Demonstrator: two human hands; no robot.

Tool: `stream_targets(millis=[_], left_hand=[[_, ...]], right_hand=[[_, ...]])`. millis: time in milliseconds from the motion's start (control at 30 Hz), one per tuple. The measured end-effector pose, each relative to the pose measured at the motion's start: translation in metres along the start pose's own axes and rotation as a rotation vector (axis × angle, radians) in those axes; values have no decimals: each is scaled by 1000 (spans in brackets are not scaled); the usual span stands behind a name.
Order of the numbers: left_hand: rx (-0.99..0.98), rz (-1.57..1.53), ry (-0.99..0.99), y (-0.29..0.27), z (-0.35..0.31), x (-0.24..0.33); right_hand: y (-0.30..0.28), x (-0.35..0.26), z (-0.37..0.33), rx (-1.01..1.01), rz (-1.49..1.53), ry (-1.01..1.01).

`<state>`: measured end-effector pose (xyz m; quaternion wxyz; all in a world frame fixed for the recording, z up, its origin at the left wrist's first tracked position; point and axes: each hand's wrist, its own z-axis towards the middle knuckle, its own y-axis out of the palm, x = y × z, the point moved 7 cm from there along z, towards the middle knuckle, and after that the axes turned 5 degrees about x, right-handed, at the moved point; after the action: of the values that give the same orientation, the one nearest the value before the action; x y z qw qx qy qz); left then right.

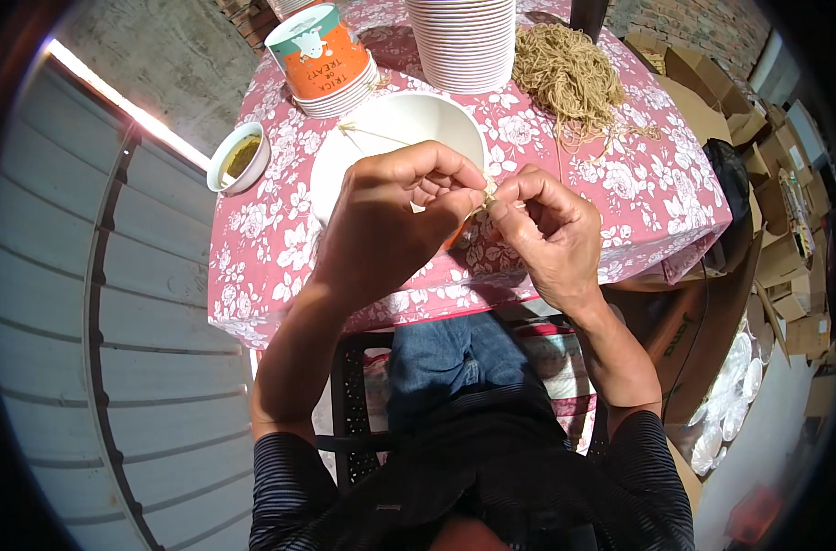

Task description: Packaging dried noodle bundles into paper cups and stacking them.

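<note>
My left hand (pixel 395 216) and my right hand (pixel 555 230) meet above the front part of the table. The fingertips of both are pinched together on a short piece of tan twine (pixel 489 190), its end largely hidden by the fingers. Just beyond and beneath them is a wide, round, white open container (pixel 395 115), apparently a paper bucket. A bit of orange shows below my hands, perhaps its outer side. Another strand of twine (pixel 367 133) crosses the white inside from a small knot near the far left of the opening.
A loose heap of tan twine (pixel 567 78) lies at the back right. Beside it rises a tall stack of white paper buckets (pixel 462 41); an orange and teal printed bucket stack (pixel 321 60) stands left. A small white bowl (pixel 241 158) sits near the left edge. Cardboard boxes (pixel 785 174) crowd the right.
</note>
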<state>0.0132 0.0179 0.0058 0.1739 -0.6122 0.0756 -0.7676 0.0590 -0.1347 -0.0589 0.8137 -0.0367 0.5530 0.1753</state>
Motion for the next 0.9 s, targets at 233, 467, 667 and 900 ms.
stream_targets(millis=[233,467,667,900], left_hand=[[82,366,426,1,-6,20],[-7,491,596,6,-5,22],[-267,77,158,-3,5,-11],[-356,-295,-250,1,8,-22]], right_hand=[[1,-15,1,32,-160,-210],[-1,-20,2,38,-212,-255],[6,-16,2,-20,-132,-154],[3,-23,2,28,-156,-270]])
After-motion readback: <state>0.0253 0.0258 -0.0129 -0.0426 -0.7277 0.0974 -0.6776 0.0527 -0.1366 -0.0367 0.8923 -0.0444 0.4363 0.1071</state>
